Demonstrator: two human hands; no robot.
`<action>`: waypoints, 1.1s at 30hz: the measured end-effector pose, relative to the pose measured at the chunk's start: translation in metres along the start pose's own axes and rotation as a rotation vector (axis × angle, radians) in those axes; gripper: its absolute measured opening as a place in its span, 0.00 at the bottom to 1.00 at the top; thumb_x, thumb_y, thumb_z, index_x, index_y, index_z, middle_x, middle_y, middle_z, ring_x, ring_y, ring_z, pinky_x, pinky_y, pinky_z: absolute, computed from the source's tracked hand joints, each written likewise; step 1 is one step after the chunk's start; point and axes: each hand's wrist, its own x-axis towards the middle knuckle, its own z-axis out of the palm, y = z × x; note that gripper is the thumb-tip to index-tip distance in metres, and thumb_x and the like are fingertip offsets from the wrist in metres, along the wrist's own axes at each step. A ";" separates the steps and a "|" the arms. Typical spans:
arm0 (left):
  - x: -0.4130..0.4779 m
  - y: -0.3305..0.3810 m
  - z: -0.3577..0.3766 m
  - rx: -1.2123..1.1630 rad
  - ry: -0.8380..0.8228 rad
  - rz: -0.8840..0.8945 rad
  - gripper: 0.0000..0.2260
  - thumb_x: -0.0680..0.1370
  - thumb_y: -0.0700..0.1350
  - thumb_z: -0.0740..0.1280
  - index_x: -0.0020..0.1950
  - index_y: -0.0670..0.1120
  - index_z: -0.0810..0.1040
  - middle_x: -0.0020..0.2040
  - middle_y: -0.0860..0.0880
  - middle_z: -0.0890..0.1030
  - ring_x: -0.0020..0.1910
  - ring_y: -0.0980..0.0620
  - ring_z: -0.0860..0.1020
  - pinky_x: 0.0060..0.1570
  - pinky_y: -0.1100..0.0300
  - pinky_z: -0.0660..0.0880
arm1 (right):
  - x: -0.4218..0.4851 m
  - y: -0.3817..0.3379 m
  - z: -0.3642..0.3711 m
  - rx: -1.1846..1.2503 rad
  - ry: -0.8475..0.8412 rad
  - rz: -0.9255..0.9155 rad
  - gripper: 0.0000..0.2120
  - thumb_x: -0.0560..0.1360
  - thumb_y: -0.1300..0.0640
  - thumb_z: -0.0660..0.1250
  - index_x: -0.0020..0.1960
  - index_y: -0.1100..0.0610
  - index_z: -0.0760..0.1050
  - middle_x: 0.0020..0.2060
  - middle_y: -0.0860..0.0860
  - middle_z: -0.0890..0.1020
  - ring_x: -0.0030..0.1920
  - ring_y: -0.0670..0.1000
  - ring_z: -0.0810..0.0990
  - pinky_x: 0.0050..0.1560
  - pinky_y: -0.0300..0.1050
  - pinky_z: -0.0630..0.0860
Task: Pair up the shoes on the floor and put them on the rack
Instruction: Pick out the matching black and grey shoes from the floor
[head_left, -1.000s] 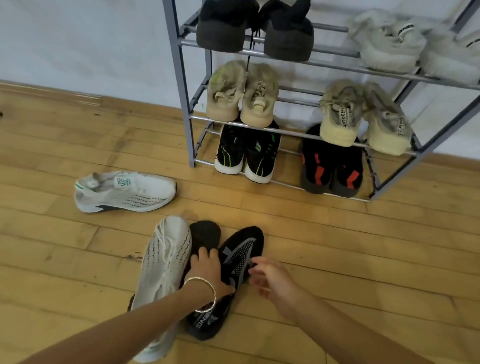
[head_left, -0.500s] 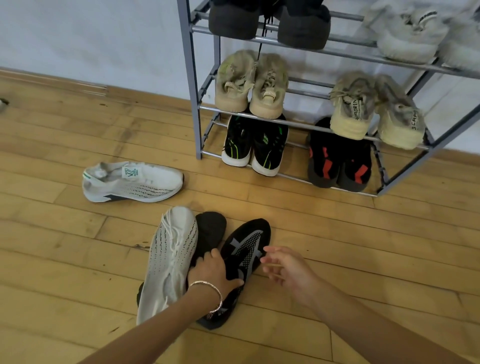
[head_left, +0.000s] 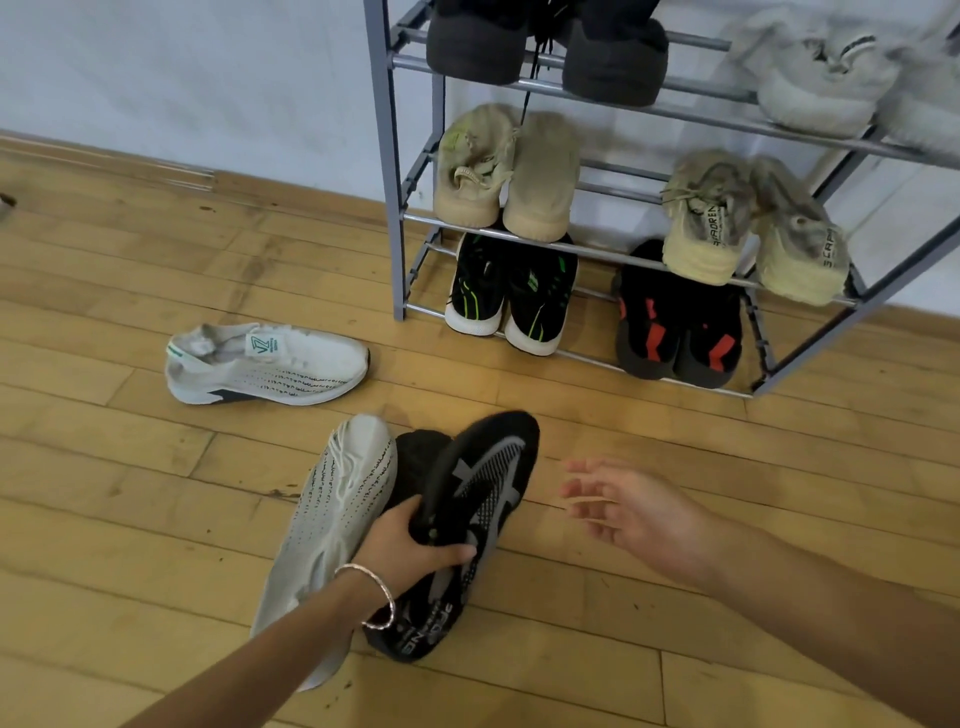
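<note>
Low in the middle of the frame, the left hand has fingers and thumb curled round the edge of a black shoe with grey stripes. It holds that shoe tipped against a second black shoe, which lies partly under it. Holding the two together like this looks meant to lift them as one pair.

The right hand hangs just to the right of them, fingers loose and apart, holding nothing. It seems ready to steady the pair.

A white shoe lies touching the black ones on their left. Its likely mate, the other white shoe, lies alone on the floor in the left middle, well apart.

The rack stands at the upper right, its shelves carrying shoes in pairs. The two lower shelves have a gap in the middle where another pair could probably go.
</note>
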 end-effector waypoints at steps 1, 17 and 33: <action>-0.003 0.003 -0.008 -0.063 0.022 -0.005 0.19 0.64 0.50 0.77 0.51 0.55 0.74 0.45 0.57 0.80 0.46 0.59 0.78 0.46 0.64 0.75 | -0.007 -0.006 -0.002 -0.047 -0.011 -0.002 0.10 0.79 0.62 0.59 0.55 0.56 0.78 0.46 0.55 0.81 0.42 0.51 0.79 0.43 0.42 0.73; -0.001 -0.011 -0.081 -0.236 0.268 0.022 0.18 0.61 0.46 0.79 0.46 0.56 0.78 0.42 0.54 0.85 0.42 0.57 0.82 0.44 0.61 0.78 | 0.067 0.071 0.159 0.043 -0.076 0.343 0.07 0.79 0.60 0.57 0.50 0.56 0.74 0.42 0.52 0.80 0.40 0.49 0.79 0.38 0.40 0.76; 0.003 -0.021 -0.107 -0.164 0.337 0.069 0.25 0.51 0.58 0.76 0.46 0.56 0.79 0.42 0.66 0.83 0.40 0.64 0.82 0.43 0.67 0.74 | 0.073 0.071 0.190 0.130 0.017 0.151 0.15 0.72 0.56 0.72 0.54 0.57 0.71 0.47 0.52 0.80 0.40 0.49 0.77 0.33 0.39 0.72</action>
